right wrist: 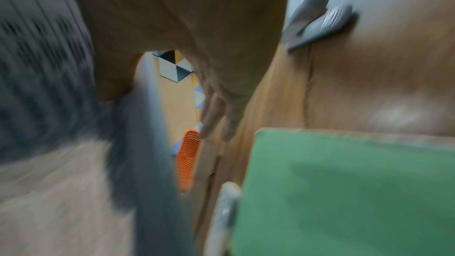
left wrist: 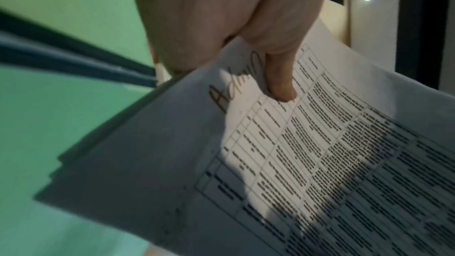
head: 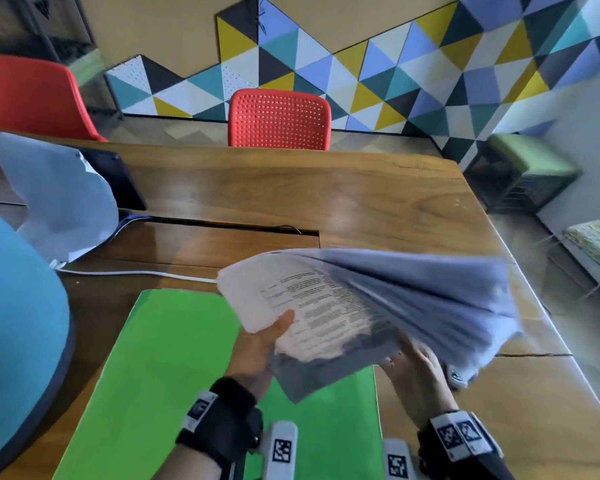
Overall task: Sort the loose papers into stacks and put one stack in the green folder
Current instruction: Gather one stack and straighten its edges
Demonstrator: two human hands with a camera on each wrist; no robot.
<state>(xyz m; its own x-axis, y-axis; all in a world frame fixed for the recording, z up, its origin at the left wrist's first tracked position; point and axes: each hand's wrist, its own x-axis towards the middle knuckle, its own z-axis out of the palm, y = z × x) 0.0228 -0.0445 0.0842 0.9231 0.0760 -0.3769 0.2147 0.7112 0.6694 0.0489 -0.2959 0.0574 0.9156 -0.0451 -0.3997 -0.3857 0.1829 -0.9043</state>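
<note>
we hold the stack of papers (head: 361, 306) above the green folder (head: 174, 368) — seemingly still gathering and squaring it. our left hand (head: 257, 348) pinches its corner, thumb on top. our right hand (head: 420, 372) supports it from beneath; its grip we cannot tell. next, probably lay the stack down. only the left wrist view shows a handwritten heading.

The counter (head: 343, 199) is glossy brown wood with visible grain. The green folder (head: 174, 372) looks like smooth, matt card. The papers (head: 329, 313) are thin white printed sheets. The red chair (head: 279, 119) is perforated plastic.
</note>
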